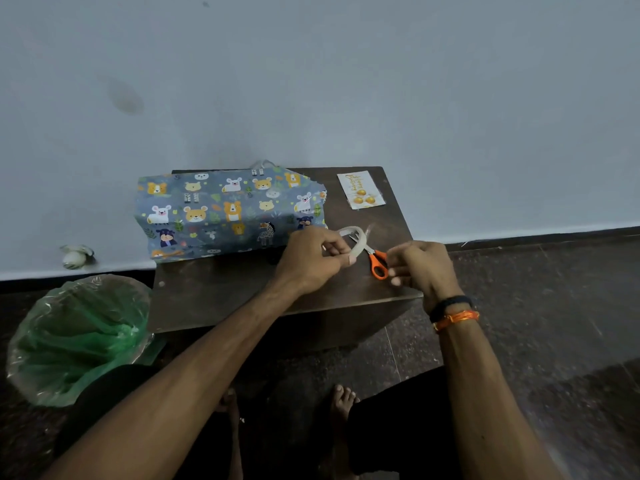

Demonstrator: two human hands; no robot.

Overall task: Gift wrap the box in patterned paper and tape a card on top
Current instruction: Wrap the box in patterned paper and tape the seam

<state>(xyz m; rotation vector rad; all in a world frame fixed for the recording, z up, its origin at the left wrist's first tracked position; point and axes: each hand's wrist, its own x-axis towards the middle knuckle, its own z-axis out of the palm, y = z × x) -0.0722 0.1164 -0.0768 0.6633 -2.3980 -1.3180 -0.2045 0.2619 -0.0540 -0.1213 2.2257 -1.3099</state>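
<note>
Gripping the tape roll [355, 241], the left hand [313, 259] curled its fingers round the ring. The right hand [420, 268] hovered just beside it with fingers bent as if pinching a free end of tape; whether it actually held any, cannot tell, since clear tape barely shows. Orange-handled scissors [375, 259] lay on the counter [225, 292] under and between the hands.

Box in patterned paper [230, 213] sat beyond the left hand, at the counter's far side, paper draped loosely over it; its end nearest the hands looked ragged and unfolded. Card [361, 189] lay flat beyond the right hand, well apart from the box.

Judgement: paper is thin, light, easily creased or torn, so best pressed flat along a box edge rather than pinched mid-sheet. Tape is sticky and limp; hold it by its very end. Card is stiff and light; lift it by a corner. Green bag [76, 337] stood on the floor, left of the left forearm.
</note>
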